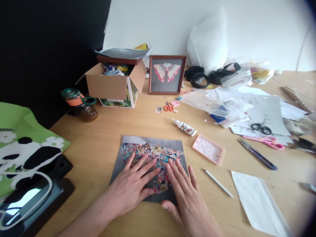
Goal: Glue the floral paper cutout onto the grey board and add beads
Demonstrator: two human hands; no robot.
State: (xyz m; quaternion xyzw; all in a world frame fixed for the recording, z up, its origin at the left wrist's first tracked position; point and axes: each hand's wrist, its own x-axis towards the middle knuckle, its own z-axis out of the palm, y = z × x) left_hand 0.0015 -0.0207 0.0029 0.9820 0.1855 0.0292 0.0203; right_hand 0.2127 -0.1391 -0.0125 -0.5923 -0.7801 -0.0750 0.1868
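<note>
A small garment shape cut from floral fabric (161, 182) lies flat on a dark grey sheet (153, 197). My left hand (134, 184) rests on its left part, fingers spread. On the right part lies my right hand (184, 191), its fingers stretched out and the thumb apart, near the sheet's lower edge. Both hands cover some of the pattern. Beyond the sheet lie a white glue bottle (185, 127) on its side and a pink tray (219, 159) of small pale beads. A white pencil-like stick (218, 183) is to the right of my right hand.
A framed garment picture (167, 75) stands at the back beside an open cardboard box (107, 86) and a drink bottle (82, 107). Right are a cutter knife (258, 154), pink scissors (269, 142), papers and plastic bags. A white sheet (259, 200) lies at front right, a panda bag (27, 131) at left.
</note>
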